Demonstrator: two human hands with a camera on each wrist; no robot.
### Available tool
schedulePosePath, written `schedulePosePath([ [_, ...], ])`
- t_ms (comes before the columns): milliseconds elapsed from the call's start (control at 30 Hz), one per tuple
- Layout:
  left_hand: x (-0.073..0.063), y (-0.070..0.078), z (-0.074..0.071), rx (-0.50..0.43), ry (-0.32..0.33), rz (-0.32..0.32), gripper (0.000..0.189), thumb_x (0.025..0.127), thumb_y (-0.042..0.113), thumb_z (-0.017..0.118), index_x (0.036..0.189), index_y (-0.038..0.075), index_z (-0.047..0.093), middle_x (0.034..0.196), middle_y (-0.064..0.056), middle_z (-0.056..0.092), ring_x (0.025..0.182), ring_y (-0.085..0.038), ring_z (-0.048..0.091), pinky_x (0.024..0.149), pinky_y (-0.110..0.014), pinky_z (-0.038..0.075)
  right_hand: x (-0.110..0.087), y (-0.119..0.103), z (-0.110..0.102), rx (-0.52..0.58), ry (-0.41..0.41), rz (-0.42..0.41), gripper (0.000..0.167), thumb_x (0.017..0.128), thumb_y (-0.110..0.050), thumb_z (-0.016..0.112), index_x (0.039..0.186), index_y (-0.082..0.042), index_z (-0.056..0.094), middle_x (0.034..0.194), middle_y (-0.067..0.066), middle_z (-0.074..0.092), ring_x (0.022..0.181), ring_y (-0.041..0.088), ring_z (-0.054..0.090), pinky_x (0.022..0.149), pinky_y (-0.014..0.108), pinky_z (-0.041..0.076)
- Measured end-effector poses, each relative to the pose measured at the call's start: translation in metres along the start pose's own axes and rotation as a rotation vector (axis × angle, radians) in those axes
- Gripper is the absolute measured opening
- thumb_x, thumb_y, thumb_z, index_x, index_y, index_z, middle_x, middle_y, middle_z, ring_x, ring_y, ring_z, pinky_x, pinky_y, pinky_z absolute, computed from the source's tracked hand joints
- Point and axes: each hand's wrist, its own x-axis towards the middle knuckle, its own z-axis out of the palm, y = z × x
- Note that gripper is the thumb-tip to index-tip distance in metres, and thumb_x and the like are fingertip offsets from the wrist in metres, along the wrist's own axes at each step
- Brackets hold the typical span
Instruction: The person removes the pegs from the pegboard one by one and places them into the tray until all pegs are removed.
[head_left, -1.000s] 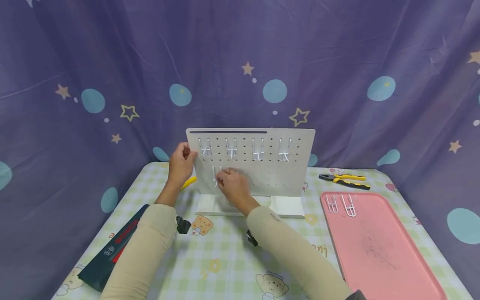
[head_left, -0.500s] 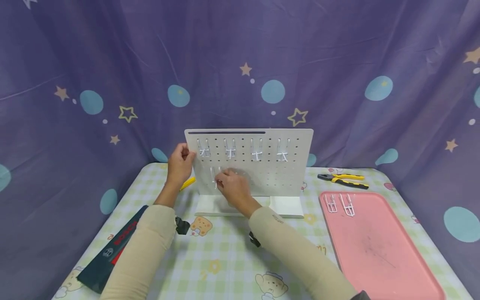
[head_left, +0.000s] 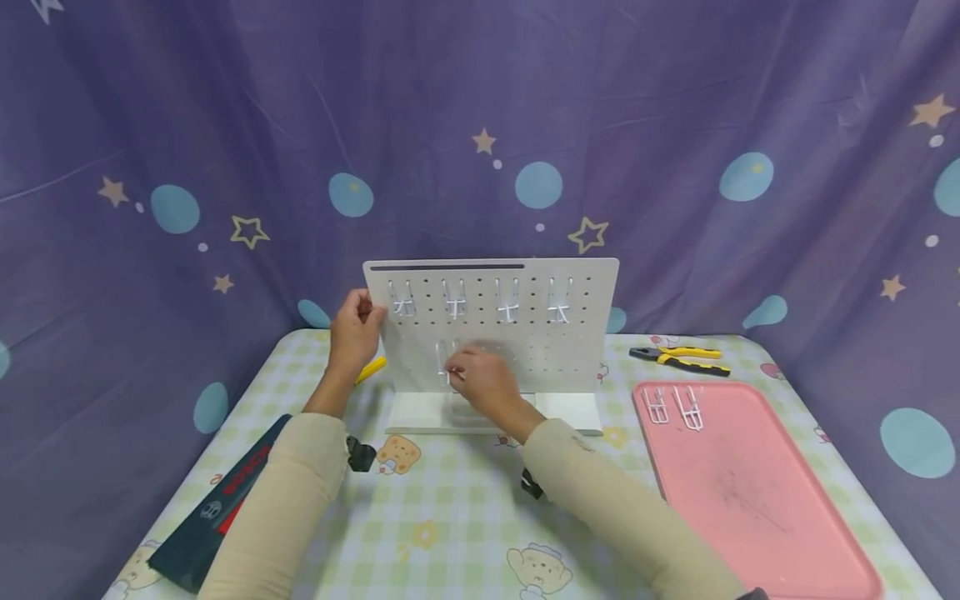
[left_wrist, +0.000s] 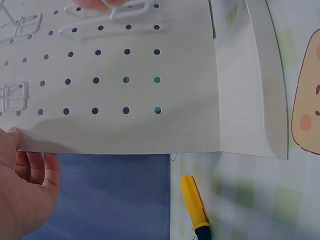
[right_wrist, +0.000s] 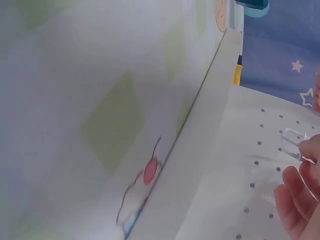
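Observation:
A white pegboard (head_left: 562, 354) stands upright on its white base (head_left: 570, 414). My left hand (head_left: 356, 332) grips its left edge, thumb on the front and fingers behind, as the left wrist view also shows. In front of the lower left holes, my right hand (head_left: 487, 382) pinches a white wire hook (head_left: 440, 358) between thumb and fingers. Its two prongs point up in the head view. In the left wrist view this hook (left_wrist: 95, 24) lies close over the holes, slightly blurred. Several similar double hooks (head_left: 558, 312) hang in a row along the upper board.
On the right lies a pink tray (head_left: 735, 492) with two wire hooks (head_left: 655, 407) near its far left corner. Pliers (head_left: 678, 361) with yellow and black handles lie behind it. A dark Bosch pouch (head_left: 213, 512) is at left, and a yellow-handled tool (left_wrist: 194, 202) lies beside the board.
My right hand has moved right and slightly down across the board with the hook. The left hand stays on the board's edge. The head view has shifted a little.

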Motion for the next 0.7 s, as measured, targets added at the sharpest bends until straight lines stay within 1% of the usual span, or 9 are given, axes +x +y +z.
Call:
schedulePosePath([
  [100, -0.001, 0.0, -0.001, 0.006, -0.004, -0.003, 0.025, 0.105, 0.022, 0.054, 0.123, 0.006, 0.053, 0.113, -0.017, 0.059, 0.106, -0.031, 0.056, 0.096, -0.045, 0.051, -0.004, 0.006, -0.009, 0.012, -0.009, -0.008, 0.007, 0.09, -0.022, 0.075, 0.097, -0.023, 0.078, 0.096, -0.009, 0.073, 0.088, 0.006, 0.067, 0.074, 0.019, 0.055],
  [267, -0.001, 0.001, -0.003, 0.018, -0.021, -0.018, 0.026, 0.106, 0.025, 0.052, 0.125, 0.008, 0.052, 0.115, -0.016, 0.058, 0.108, -0.031, 0.055, 0.101, -0.046, 0.051, -0.013, 0.015, -0.023, 0.013, -0.056, 0.012, 0.008, 0.09, -0.024, 0.075, 0.098, -0.023, 0.078, 0.097, -0.009, 0.072, 0.088, 0.007, 0.067, 0.071, 0.021, 0.054],
  [533, -0.002, 0.001, -0.004, 0.0, -0.032, -0.017, 0.027, 0.106, 0.025, 0.053, 0.125, 0.007, 0.052, 0.115, -0.016, 0.058, 0.108, -0.031, 0.055, 0.097, -0.044, 0.051, -0.029, 0.032, -0.041, 0.035, -0.127, 0.048, 0.01, 0.089, -0.024, 0.076, 0.099, -0.024, 0.078, 0.095, -0.009, 0.071, 0.086, 0.008, 0.066, 0.072, 0.024, 0.054],
  [633, -0.002, 0.002, -0.004, -0.004, -0.035, -0.022, 0.026, 0.106, 0.025, 0.053, 0.125, 0.007, 0.052, 0.114, -0.016, 0.058, 0.108, -0.03, 0.055, 0.098, -0.044, 0.051, -0.036, 0.04, -0.048, 0.042, -0.13, 0.053, 0.01, 0.089, -0.023, 0.075, 0.098, -0.025, 0.078, 0.093, -0.01, 0.071, 0.084, 0.008, 0.066, 0.07, 0.025, 0.054],
  [700, -0.002, 0.002, -0.004, -0.003, -0.036, -0.026, 0.026, 0.106, 0.024, 0.053, 0.125, 0.007, 0.052, 0.115, -0.016, 0.058, 0.108, -0.03, 0.055, 0.098, -0.044, 0.05, -0.041, 0.045, -0.052, 0.041, -0.116, 0.049, 0.009, 0.088, -0.023, 0.075, 0.097, -0.025, 0.078, 0.091, -0.01, 0.071, 0.083, 0.008, 0.065, 0.068, 0.026, 0.054],
])
